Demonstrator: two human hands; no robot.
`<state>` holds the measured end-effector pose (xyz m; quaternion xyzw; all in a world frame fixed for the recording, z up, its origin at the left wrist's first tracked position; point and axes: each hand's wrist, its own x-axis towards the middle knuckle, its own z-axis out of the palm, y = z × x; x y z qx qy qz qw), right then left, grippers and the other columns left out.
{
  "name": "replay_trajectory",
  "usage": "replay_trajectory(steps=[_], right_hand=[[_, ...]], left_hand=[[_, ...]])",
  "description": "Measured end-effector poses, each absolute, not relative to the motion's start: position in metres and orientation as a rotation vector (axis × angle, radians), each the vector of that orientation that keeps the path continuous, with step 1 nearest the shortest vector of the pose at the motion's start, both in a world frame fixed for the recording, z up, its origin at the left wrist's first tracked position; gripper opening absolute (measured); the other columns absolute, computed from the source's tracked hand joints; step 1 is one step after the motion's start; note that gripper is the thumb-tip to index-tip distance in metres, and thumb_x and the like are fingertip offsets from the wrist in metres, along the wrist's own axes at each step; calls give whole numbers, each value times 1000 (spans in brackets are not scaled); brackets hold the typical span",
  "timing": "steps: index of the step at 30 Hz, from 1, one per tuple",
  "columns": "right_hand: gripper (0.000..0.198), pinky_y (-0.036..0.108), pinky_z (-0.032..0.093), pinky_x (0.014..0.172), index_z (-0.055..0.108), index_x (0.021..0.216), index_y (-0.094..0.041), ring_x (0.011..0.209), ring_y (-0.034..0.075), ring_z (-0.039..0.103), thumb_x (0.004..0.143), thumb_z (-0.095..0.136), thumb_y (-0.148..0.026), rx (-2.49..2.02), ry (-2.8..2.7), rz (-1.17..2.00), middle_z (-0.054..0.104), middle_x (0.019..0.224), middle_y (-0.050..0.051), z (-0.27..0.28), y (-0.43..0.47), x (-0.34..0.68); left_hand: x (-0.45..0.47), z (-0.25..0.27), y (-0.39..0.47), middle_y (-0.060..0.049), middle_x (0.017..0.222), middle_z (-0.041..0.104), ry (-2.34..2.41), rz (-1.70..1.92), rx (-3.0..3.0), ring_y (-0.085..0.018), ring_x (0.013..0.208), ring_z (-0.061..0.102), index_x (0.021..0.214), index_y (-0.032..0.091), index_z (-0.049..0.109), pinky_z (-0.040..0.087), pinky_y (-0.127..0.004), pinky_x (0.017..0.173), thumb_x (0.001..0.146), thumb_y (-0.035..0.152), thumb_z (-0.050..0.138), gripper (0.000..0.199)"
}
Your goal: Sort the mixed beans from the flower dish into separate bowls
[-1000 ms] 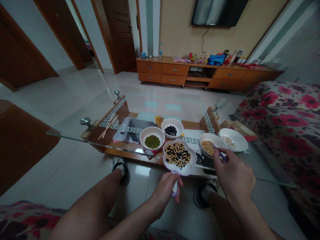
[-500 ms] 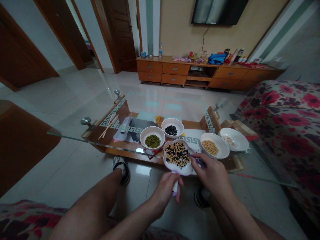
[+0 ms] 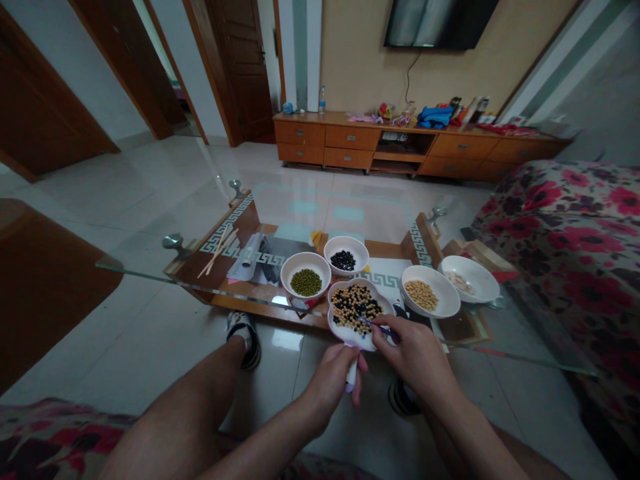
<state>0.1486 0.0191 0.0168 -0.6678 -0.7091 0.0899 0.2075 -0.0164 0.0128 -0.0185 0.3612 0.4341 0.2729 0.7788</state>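
My left hand [image 3: 336, 377] is closed round the handle of a white, flower-shaped dish [image 3: 345, 331] with a purple edge. Yellow soybeans and black beans [image 3: 356, 305] lie mixed in it. In my right hand [image 3: 407, 343] is a thin, purplish pair of tweezers [image 3: 377, 325], with its tip down among the beans. Beyond the dish stand a bowl of green mung beans [image 3: 306, 283] and a bowl of black beans [image 3: 343, 261]. To the right are a bowl of soybeans [image 3: 421, 295] and a bowl with a few pale pieces [image 3: 460, 283].
The bowls stand on a glass-topped table [image 3: 165, 283]. Wooden chopsticks [image 3: 220, 250] and rolled paper [image 3: 250, 253] lie at the left. My knees flank the table's near edge. A flowered sofa [image 3: 575, 233] is at the right, a low cabinet [image 3: 350, 140] by the far wall.
My right hand has moved a little left and toward me, bringing the tweezers' tip to the lower middle of the beans. My left hand and the dish stay nearly still.
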Motion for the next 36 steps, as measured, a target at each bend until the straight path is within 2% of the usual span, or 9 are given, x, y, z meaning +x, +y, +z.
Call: replay_trajectory(steps=[15,24,36], right_hand=[[20,26,50,69,73,97,-25,78,19,71,86,57,-30,-1803,-2033,257,76,90,2,16,18,146],[18,27,47,66,74,94,-27,71,18,69,86,59,-32,-1759,-2116,246,76,82,0,16,16,144],[19,27,47,67,74,94,-27,73,18,70,87,58,-31,-1770,-2132,235,76,84,0,17,16,144]], left_hand=[[-16,-19,13,3,34,44,930,603,790,-12,35,39,69,19,56,27,-26,49,81,49,40,36],[-16,-20,12,4,35,44,947,610,782,-12,34,39,69,19,55,27,-26,48,81,51,42,36],[-16,-23,13,4,34,44,920,620,779,-12,34,39,69,19,56,26,-26,48,82,48,41,36]])
